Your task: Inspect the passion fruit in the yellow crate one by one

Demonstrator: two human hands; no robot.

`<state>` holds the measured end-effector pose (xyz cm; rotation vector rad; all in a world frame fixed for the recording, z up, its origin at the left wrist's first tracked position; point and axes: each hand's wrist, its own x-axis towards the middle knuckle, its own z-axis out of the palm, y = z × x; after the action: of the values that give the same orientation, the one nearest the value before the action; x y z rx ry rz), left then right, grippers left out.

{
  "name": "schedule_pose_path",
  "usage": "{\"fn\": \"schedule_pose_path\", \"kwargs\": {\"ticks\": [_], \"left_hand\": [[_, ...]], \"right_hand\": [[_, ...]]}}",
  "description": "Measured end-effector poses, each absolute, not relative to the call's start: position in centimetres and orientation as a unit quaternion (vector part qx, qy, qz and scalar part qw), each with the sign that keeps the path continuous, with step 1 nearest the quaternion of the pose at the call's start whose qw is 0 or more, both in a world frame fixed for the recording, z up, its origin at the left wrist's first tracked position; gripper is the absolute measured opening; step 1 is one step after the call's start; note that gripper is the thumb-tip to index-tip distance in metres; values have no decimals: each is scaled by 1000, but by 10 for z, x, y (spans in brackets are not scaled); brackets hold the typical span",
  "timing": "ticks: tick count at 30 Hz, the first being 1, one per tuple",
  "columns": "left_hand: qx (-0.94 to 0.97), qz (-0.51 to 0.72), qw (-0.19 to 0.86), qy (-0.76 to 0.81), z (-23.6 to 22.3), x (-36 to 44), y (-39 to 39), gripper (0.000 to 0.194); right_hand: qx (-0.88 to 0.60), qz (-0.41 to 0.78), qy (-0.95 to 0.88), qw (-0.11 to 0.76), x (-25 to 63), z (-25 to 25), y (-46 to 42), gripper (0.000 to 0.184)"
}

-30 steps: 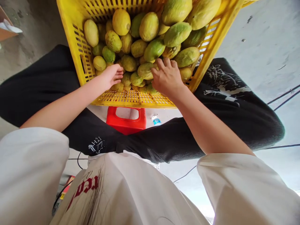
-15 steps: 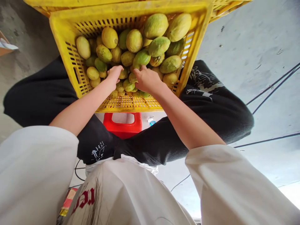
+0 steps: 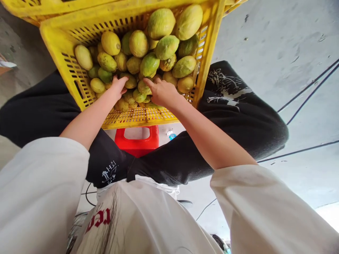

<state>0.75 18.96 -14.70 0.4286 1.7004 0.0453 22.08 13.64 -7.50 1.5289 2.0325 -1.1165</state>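
Several yellow-green, lemon-like fruits point(image 3: 166, 47) lie piled in a yellow slatted plastic crate point(image 3: 215, 53) in front of me. Low on the left of the pile is my left hand point(image 3: 118, 87), its thumb and forefinger apart beside a dull yellow-green fruit point(image 3: 130, 82); its other fingertips are hidden. To its right, my right hand point(image 3: 163, 92) reaches over the near fruits, forefinger stretched out above a yellowish fruit point(image 3: 143, 87). The hand itself covers part of the fruits under it. A bright green fruit point(image 3: 149, 65) lies just beyond that forefinger. Neither hand lifts a fruit.
Another yellow crate point(image 3: 29, 8) stands behind the first. A red plastic stool point(image 3: 137, 144) is below the near edge, between my black-trousered legs. A small bottle point(image 3: 171, 135) is on the grey floor point(image 3: 265, 42). Black cables point(image 3: 304, 91) run along the right.
The view has shifted, so the crate sits further left and a little higher. My right forefinger has come away from the bright green fruit and stretched out. The left hand stays beside the same fruit.
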Motion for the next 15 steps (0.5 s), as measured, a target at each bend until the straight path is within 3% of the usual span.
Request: {"fn": "schedule_pose_path", "kwargs": {"ticks": [9, 15], "left_hand": [[184, 65, 669, 717, -124, 32, 192, 49], [192, 63, 619, 759, -114, 28, 197, 56]], "right_hand": [[532, -383, 738, 158, 200, -53, 144, 51], [541, -380, 733, 162, 201, -49, 147, 48]]}}
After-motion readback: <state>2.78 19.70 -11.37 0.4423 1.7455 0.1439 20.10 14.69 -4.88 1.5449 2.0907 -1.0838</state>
